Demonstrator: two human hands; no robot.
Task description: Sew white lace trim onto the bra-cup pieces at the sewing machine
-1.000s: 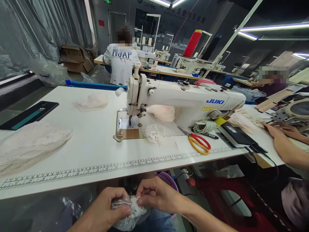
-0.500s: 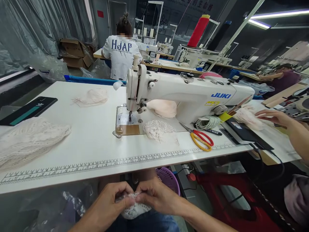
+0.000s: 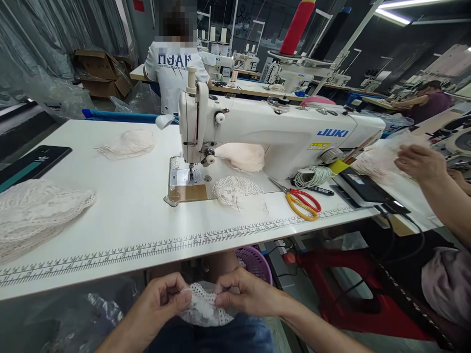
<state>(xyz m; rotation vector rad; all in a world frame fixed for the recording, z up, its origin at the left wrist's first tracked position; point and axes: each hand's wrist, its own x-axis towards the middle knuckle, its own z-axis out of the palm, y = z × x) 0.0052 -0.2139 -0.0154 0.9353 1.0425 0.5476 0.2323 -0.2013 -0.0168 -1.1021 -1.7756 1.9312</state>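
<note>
Above my lap, just below the table's front edge, I hold a white lace piece (image 3: 203, 308) stretched between both hands. My left hand (image 3: 165, 296) pinches its left edge between thumb and fingers. On the opposite edge, my right hand (image 3: 245, 293) grips with thumb and forefinger. The lace has a scalloped, holed border along its top and hangs down in a curve. On the table before me stands a white sewing machine (image 3: 290, 125), with another lace piece (image 3: 237, 192) lying near its needle plate.
A stack of lace pieces (image 3: 40, 213) lies at the table's left, another lace piece (image 3: 127, 143) behind it. Scissors (image 3: 302, 202), a cord coil (image 3: 312, 176) and a black box (image 3: 362, 189) are at the right. A co-worker's hand (image 3: 423, 162) holds pale fabric. A purple basket (image 3: 257, 264) stands below.
My hands have moved apart, spreading the lace between them. The co-worker's hand at the right has lifted some pale fabric. The view has shifted slightly.
</note>
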